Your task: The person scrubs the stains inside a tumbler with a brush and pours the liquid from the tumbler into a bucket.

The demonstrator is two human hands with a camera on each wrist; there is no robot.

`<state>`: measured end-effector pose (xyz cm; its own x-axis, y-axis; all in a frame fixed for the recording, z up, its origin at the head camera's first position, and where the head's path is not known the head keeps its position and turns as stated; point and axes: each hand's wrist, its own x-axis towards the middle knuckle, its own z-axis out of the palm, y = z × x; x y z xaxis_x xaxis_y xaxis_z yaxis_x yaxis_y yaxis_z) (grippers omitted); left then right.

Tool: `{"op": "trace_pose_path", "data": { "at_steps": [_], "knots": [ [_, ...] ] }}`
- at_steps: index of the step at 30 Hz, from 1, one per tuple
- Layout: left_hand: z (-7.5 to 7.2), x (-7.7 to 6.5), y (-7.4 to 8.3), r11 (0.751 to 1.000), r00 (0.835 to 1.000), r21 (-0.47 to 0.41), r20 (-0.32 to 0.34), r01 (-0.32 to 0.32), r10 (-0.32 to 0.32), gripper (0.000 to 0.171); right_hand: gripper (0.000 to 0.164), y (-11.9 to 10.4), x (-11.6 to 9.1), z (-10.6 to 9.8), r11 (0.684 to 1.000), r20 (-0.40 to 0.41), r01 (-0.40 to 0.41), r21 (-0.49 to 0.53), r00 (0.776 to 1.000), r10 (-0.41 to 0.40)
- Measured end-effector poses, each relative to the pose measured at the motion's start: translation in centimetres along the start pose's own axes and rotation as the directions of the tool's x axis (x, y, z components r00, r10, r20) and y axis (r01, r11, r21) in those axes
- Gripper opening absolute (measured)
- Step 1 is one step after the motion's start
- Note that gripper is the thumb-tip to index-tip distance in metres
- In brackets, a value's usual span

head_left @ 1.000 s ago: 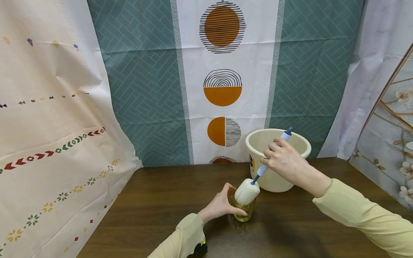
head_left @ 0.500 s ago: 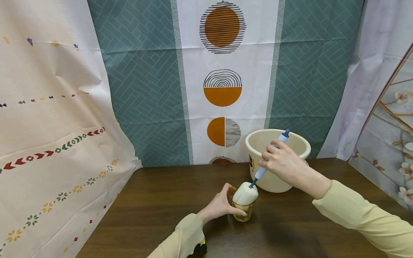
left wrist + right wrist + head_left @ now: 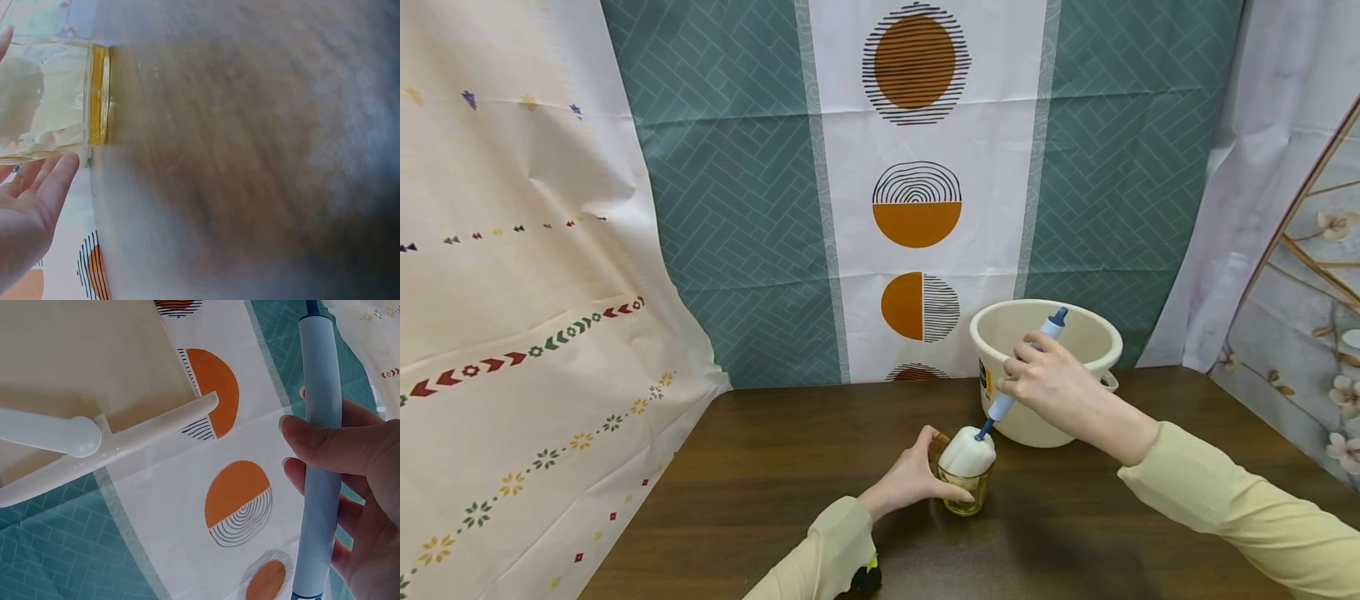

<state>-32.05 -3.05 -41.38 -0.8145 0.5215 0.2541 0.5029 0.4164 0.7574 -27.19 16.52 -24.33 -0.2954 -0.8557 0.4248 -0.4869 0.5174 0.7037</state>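
While our left hand (image 3: 910,477) grips amber glass (image 3: 975,493) upright on table (image 3: 805,450), our right hand (image 3: 1063,383) holds brush (image 3: 1002,407) by blue handle (image 3: 320,375), white head (image 3: 967,452) partly inside glass. Behind, we see cream bucket (image 3: 1037,425), bottom hidden.

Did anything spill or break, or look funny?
Nothing stands out: I see no spill or crack. The yellow glass stands upright, held by the left hand. The brush leans, but the right hand is holding it.

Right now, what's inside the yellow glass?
The white sponge head is partly inside the glass, with its top sticking out. In the head view, the left hand covers one side of the glass, hiding the inside there.
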Motion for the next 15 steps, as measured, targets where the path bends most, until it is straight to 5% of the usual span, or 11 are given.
{"op": "trace_pose_path", "data": {
  "at_steps": [15],
  "knots": [
    [0.03, 0.11, -0.18, 1.000, 1.000, 0.001, -0.005, -0.029, 0.029, 0.069, 0.015, -0.83, 0.27, 0.82, 1.000, 0.008, 0.018, -0.025, 1.000, -0.018]
  ]
}}
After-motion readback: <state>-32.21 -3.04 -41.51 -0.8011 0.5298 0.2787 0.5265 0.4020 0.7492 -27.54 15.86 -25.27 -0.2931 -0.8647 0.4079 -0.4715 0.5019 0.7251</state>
